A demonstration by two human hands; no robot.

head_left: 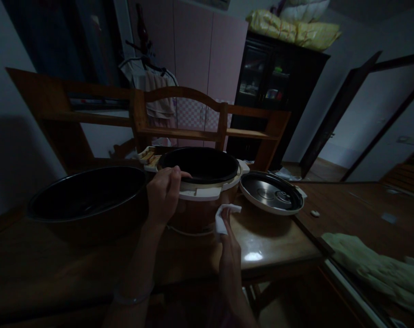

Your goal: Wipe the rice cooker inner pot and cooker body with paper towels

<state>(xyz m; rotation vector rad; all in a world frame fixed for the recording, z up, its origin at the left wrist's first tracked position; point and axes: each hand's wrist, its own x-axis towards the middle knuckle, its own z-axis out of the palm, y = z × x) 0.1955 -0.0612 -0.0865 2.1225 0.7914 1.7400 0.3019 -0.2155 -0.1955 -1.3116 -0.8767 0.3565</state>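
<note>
A rice cooker [196,207] stands uncovered on the wooden desk, its wide mouth dark inside and its rim pale. My left hand [164,193] is closed at the front left of that rim, with one finger reaching over the opening. Low in front of the cooker, my right hand [230,248] pinches a folded white tissue [222,223] against the cooker's lower right side; whether it touches is unclear. To the left sits a large black inner pot [90,217]. The cooker's lid [266,192] lies at the right, its metal inner side facing up.
A wooden shelf frame [183,133] rises behind the cooker. On the right, a brown surface [350,200] holds a small white object [315,213] and a pale green cloth [371,264]. Pink wardrobe doors [193,54] and a dark cabinet [278,91] stand farther back.
</note>
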